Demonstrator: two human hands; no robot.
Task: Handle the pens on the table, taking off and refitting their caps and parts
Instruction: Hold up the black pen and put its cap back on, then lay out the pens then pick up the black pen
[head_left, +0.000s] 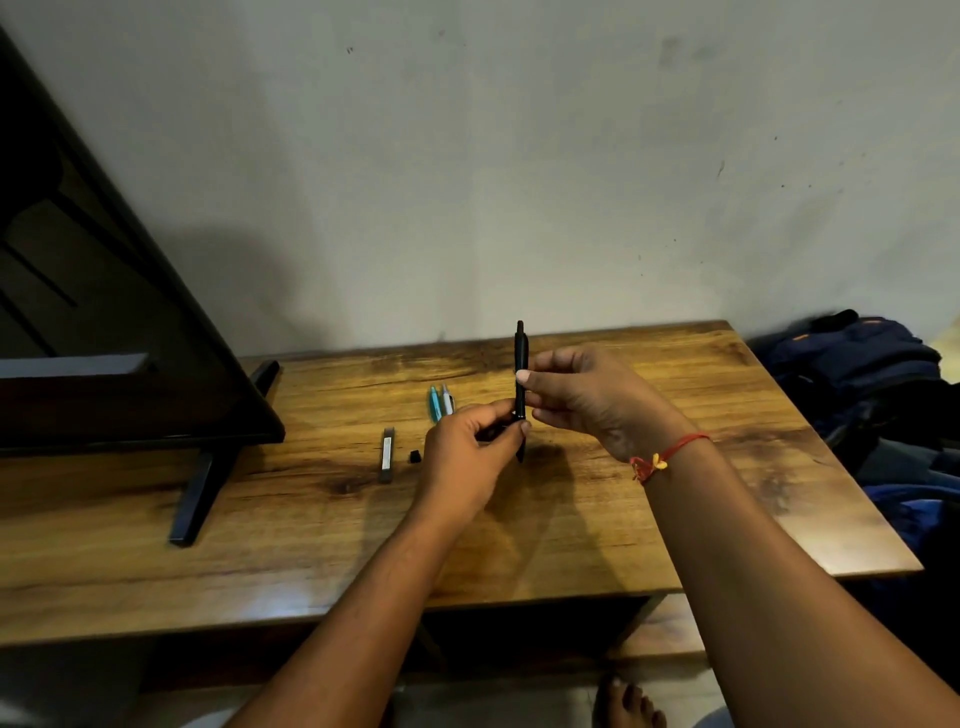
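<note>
Partly, fingers (551, 383) hide black pen (520, 347); tip indistinct

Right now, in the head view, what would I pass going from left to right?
First the dark screen → grey stick → small black cap → teal pen → white pen → black pen → right hand → blue bag.
</note>
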